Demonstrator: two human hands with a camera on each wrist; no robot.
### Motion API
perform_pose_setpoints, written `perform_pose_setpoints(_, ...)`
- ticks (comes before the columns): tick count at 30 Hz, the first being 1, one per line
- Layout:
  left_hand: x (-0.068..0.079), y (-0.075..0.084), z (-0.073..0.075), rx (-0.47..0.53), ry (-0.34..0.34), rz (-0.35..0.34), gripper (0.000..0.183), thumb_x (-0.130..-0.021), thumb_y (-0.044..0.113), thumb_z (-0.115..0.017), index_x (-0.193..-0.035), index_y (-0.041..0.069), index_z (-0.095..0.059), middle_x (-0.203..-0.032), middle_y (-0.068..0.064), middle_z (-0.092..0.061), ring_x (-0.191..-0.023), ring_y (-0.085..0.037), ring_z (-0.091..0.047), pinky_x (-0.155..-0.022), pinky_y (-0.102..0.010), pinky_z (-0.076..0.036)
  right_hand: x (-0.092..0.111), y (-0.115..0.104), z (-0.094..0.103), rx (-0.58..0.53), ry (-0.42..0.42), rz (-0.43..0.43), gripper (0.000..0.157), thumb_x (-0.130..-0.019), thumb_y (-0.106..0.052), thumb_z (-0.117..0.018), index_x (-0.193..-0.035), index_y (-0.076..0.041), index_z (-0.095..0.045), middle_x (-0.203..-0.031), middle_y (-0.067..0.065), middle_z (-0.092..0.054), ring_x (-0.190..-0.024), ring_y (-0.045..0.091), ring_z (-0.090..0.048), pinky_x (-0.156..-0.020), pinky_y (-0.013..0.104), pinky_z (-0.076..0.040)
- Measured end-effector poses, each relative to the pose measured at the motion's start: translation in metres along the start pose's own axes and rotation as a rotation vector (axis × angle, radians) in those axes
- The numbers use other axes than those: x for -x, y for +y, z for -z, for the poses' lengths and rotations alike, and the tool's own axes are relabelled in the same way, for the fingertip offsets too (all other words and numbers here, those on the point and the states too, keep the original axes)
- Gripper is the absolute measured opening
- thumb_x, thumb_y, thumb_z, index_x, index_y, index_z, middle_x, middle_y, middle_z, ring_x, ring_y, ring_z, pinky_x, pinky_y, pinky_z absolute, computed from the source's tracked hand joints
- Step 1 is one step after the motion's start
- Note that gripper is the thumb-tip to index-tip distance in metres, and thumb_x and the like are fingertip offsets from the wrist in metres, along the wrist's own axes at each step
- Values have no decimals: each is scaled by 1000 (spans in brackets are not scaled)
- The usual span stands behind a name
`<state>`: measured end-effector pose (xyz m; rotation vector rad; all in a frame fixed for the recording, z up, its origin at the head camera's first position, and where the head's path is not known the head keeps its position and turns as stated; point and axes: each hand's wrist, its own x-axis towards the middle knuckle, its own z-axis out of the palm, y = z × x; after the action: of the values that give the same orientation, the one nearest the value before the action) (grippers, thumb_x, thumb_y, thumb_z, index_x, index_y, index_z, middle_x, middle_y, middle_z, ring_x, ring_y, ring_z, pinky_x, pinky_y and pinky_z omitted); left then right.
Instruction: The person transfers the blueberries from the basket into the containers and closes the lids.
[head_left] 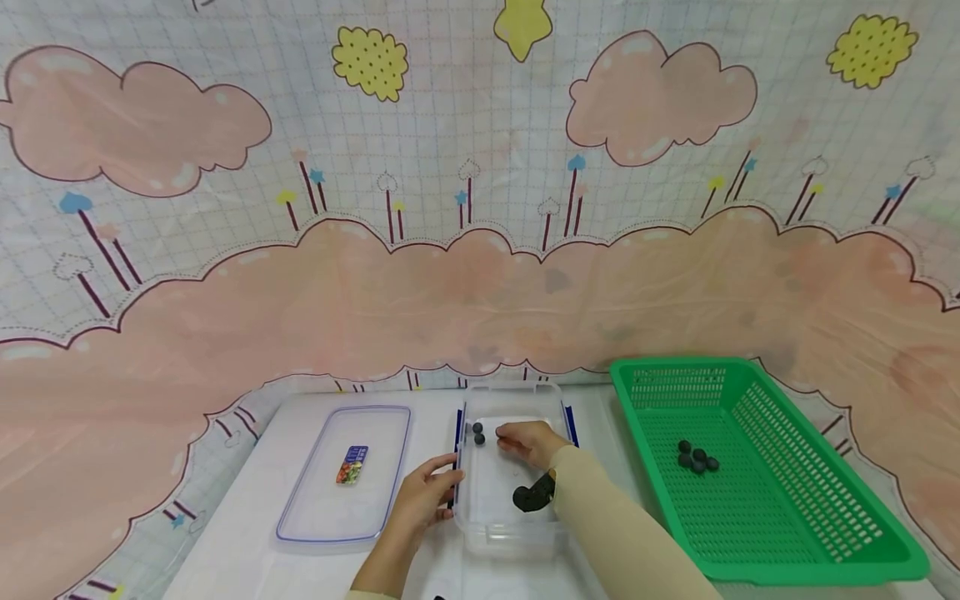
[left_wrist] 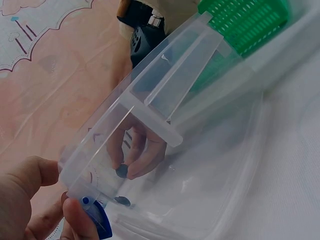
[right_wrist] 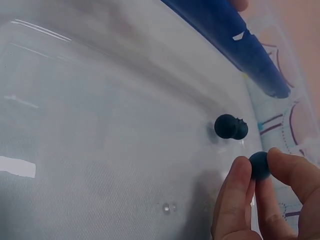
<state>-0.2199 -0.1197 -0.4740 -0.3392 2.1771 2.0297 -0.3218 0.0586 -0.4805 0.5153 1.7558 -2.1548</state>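
Observation:
A clear plastic container (head_left: 517,533) with blue side clips stands at the middle of the table. My left hand (head_left: 426,493) grips its left rim, thumb on one side and fingers by the blue clip (left_wrist: 100,220). Inside the container, my right hand (head_left: 534,443) pinches a blueberry (right_wrist: 259,165) between thumb and fingertips, above the floor near the far end. Two more blueberries (right_wrist: 226,126) lie together in the container's far left part, just beside that hand. In the head view the pinched berry is mostly hidden by the fingers.
At the right stands a green plastic basket (head_left: 780,571) with several blueberries (head_left: 698,457) on its bottom. A clear lid (head_left: 322,500) with a blue-edged rim and a colourful label (head_left: 352,465) lies flat at the left. A patterned cloth (head_left: 480,308) hangs behind the table.

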Motion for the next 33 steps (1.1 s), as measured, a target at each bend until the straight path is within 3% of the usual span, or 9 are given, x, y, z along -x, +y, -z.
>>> perform_pose_setpoints(17,0,3,-1,-4,5,8,46,-89,19,-68,-132,5,-60,-91,-5,-63,-71,-12,-52,-53,-22,-50,-3,-3,5,-51,10,-50,29,-86,10,-65,-114,16,-62,-89,14,-65,-75,16,-63,-78,26,-59)
perform_pose_setpoints(23,1,4,-1,-12,13,5,45,-89,18,-68,-131,4,-60,-92,-8,-63,-71,-13,-53,-53,-22,-50,-3,-6,5,-87,8,-72,37,-89,8,-63,-125,15,-56,-105,19,-62,-82,19,-61,-84,27,-57)
perform_pose_setpoints(29,0,3,-1,-13,14,9,46,-89,19,-69,-132,5,-60,-93,-8,-64,-71,-13,-53,-54,-22,-51,4,-12,6,-178,-30,-120,39,-93,1,-62,-130,8,-53,-115,21,-56,-89,19,-60,-92,27,-54)
perform_pose_setpoints(33,0,3,-1,-10,12,12,47,-89,20,-69,-132,6,-60,-94,-7,-64,-71,-13,-52,-53,-22,-51,13,-21,8,-127,-112,-44,38,-95,-1,-60,-131,10,-52,-110,17,-59,-88,17,-61,-86,25,-56)
